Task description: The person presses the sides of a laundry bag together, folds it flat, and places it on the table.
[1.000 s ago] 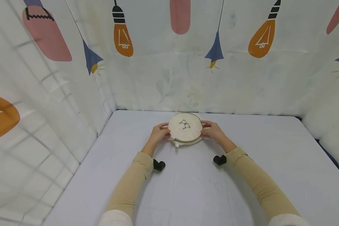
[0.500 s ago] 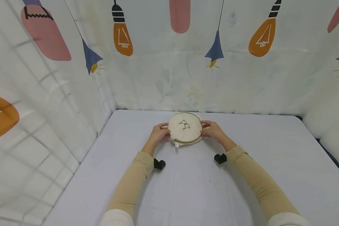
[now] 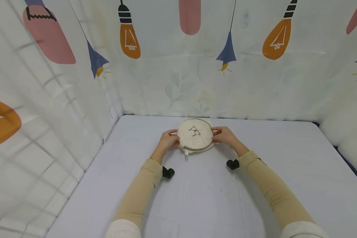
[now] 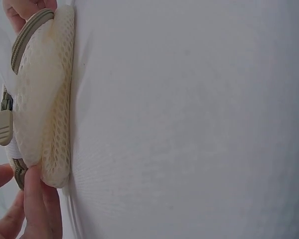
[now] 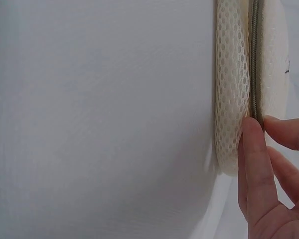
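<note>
Left grip and right grip pinch one mesh pouch bearing, seemingly, one zipper pull.

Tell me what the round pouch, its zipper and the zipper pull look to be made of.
Pouch: soft-looking cream mesh, probably synthetic, with rows of small holes.
Zipper: olive-brown tape, apparently fabric; its fine teeth could be plastic.
Zipper pull: smooth, matte tan with ridges, likely plastic or coated metal.

Black heart-shaped piece a touch nearer the right fingers, right sleeve cuff slightly farther forward.
</note>
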`<state>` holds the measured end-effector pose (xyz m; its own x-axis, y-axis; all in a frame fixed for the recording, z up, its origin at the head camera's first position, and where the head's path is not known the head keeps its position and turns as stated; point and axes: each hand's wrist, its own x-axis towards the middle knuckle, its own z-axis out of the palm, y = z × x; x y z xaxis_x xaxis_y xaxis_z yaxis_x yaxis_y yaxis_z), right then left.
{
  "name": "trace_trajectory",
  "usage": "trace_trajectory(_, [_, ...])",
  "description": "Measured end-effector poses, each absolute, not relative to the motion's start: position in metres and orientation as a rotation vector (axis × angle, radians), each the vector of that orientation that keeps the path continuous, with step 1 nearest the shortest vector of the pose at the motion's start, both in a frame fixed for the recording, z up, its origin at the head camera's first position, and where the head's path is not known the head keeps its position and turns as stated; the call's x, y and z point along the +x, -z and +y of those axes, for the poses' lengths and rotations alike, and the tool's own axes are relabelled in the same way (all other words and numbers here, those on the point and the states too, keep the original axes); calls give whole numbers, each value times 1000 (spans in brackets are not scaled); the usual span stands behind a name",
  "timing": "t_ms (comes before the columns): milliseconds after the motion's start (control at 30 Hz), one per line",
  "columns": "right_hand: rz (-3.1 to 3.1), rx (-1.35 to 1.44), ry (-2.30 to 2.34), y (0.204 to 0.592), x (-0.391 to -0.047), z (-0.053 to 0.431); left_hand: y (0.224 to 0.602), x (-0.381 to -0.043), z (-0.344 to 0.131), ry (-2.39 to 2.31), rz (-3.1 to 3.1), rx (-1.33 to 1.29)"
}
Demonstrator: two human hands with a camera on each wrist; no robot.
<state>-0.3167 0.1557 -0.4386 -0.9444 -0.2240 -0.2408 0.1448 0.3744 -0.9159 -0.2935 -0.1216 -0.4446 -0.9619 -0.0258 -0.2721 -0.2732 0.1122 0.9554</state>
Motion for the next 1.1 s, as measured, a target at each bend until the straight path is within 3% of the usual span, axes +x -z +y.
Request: trace_trajectory(1100, [2388,-114,1551,430,-314,158,436,-295,-124,-1952,2245,-270])
